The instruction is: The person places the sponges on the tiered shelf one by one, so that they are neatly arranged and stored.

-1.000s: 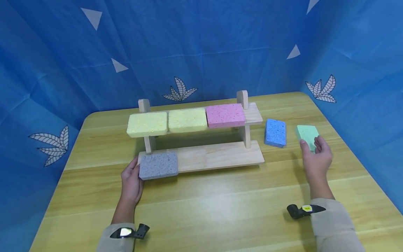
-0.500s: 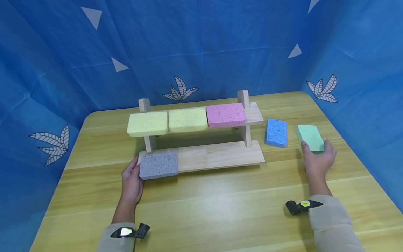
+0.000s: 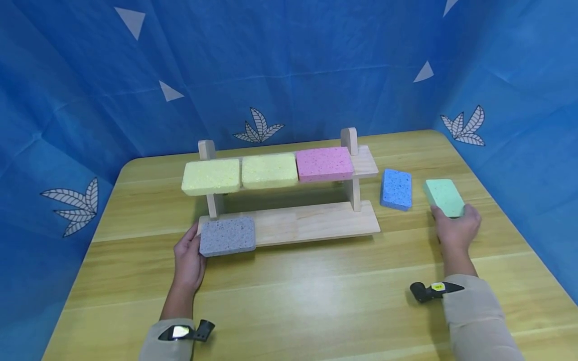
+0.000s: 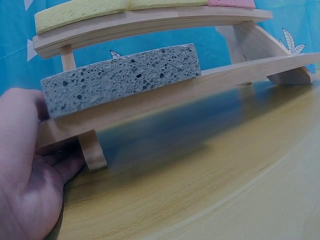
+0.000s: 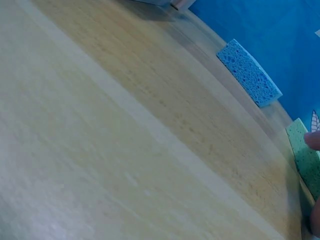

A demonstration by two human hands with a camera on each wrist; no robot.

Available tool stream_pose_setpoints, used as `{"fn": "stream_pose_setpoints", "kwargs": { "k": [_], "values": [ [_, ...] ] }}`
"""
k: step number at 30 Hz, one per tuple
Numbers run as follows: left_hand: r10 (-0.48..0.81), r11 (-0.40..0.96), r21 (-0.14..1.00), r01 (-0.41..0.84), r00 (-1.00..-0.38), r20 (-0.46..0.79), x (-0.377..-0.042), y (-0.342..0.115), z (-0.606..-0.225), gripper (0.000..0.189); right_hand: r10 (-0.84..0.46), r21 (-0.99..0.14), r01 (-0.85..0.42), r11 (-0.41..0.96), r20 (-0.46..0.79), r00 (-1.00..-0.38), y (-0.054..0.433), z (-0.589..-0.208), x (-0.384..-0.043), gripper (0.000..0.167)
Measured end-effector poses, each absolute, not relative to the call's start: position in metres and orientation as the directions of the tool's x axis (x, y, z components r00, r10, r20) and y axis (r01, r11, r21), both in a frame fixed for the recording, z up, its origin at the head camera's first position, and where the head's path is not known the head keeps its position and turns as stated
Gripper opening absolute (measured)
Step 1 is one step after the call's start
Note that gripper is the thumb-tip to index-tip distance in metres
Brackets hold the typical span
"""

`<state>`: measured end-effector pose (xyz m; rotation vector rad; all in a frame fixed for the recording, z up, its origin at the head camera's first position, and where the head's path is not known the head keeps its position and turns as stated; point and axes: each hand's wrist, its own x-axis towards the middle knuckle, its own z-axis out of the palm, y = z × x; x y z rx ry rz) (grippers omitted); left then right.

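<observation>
At the right of the table my right hand (image 3: pixel 457 231) holds a light green sponge (image 3: pixel 444 197) by its near end, thumb on the left side and fingers on the right. The right wrist view catches only part of the green sponge (image 5: pixel 303 152) and two bits of the hand. My left hand (image 3: pixel 188 263) grips the left end of a two-tier wooden shelf (image 3: pixel 316 223), its fingers under the lower board in the left wrist view. A grey speckled sponge (image 3: pixel 228 235) lies on that lower board, beside the left thumb.
Two pale yellow sponges (image 3: pixel 211 176) and a pink sponge (image 3: pixel 325 164) lie in a row on the upper board. Between shelf and green sponge, a blue sponge (image 3: pixel 396 189) rests on the wooden table (image 3: pixel 325 301). Blue cloth (image 3: pixel 289 60) hangs behind and beside the table.
My right hand has come round the near end of the green sponge, spreading thumb and fingers to its two sides. The left hand, shelf and other sponges have stayed put.
</observation>
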<state>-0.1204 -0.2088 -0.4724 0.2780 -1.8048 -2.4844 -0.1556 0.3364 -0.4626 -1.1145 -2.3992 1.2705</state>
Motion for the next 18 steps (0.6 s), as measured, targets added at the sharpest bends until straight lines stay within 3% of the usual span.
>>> {"fn": "stream_pose_setpoints", "kwargs": {
  "k": [18],
  "values": [
    [-0.152, -0.315, 0.947, -0.067, -0.981, -0.120, -0.1209, -0.2090, -0.4704, 0.046, 0.674, -0.753, 0.560, 0.345, -0.217, -0.706, 0.3387, -0.4604, -0.1517, 0.082]
  ]
}}
